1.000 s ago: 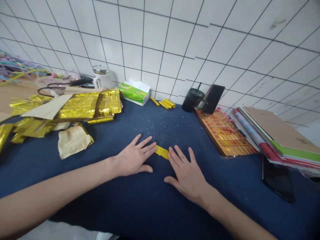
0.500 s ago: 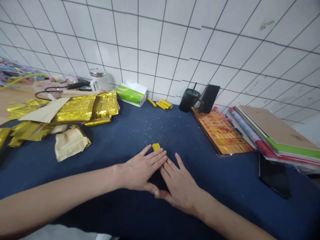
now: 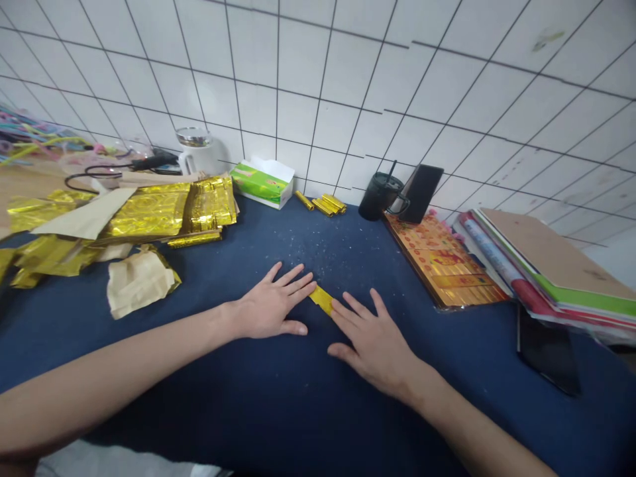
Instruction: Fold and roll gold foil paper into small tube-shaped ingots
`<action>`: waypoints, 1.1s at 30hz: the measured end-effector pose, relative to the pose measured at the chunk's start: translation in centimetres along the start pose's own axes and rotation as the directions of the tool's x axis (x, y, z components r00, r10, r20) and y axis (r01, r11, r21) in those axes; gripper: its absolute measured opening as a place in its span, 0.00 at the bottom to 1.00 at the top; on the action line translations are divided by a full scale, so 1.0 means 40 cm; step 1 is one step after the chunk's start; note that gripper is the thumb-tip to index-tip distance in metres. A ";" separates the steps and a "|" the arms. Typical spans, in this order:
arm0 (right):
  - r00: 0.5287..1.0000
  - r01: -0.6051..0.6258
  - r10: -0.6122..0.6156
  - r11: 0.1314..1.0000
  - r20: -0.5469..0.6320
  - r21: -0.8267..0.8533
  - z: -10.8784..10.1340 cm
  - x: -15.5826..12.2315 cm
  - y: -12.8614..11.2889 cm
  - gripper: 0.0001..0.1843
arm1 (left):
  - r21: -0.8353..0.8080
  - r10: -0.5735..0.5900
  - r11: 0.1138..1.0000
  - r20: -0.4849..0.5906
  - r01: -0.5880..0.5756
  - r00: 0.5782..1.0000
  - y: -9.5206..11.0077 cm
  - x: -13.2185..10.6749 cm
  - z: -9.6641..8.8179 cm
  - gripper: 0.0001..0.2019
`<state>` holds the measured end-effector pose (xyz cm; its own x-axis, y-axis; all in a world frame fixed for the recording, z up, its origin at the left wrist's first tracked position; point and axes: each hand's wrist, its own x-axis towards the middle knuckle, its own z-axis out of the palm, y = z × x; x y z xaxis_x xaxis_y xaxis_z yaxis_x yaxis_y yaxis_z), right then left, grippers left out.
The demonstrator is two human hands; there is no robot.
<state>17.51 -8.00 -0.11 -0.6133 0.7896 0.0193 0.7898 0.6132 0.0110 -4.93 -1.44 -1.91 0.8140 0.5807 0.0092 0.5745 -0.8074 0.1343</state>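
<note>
Head view: the left hand and right hand lie spread flat on a navy cloth, pinching nothing. A gold foil strip sits between them, with the left fingertips just beside one end and the right fingertips at the other; whether they touch it is hard to tell. A strip this thin would handle best under flat fingers. Farther off lie a heap of gold foil and small gold rolls; the frame cuts off a stack of folders.
</note>
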 end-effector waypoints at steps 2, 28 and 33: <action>0.999 -0.035 0.035 0.999 -0.011 -0.018 0.001 0.004 0.028 0.27 | 0.027 0.035 0.999 -0.026 -0.034 0.999 0.012 -0.011 0.001 0.40; 0.997 -0.041 0.042 0.999 0.057 -0.012 0.052 0.015 0.047 0.34 | 0.008 0.058 0.998 -0.061 -0.058 0.996 0.053 -0.031 0.007 0.42; 0.996 -0.093 0.093 0.995 0.004 -0.048 0.059 0.017 0.040 0.34 | 0.000 0.043 0.999 -0.058 -0.043 0.997 0.055 -0.033 0.008 0.41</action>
<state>18.33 -6.43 -2.42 -0.5372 0.8433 0.0159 0.8425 0.5356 0.0567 -4.72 -4.01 -1.95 0.8316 0.5507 0.0723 0.5390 -0.8316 0.1337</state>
